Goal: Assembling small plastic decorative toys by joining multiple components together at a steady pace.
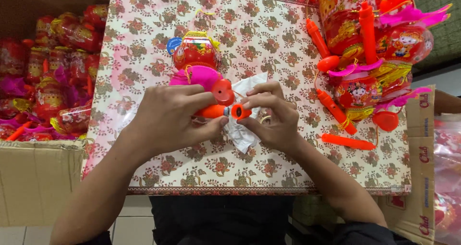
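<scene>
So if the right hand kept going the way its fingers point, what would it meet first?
The right hand points leftward, so it would probably meet the orange handle that the left hand grips, then that hand's fingers. Depth is hard to judge from above.

two hands [168,118], one cardboard box [36,178]

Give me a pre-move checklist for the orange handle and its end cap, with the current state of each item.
1. Left hand grips the orange handle: ok.
2. Right hand pinches the orange end cap: ok.
3. Cap lined up with the handle's end: ok, they meet end to end.
4. Cap fully seated: cannot tell.
5. Red lantern on the floral table beyond the hands, clear of the fingers: ok.
6. White wrapper under the right hand, out of the joint: ok.
</scene>
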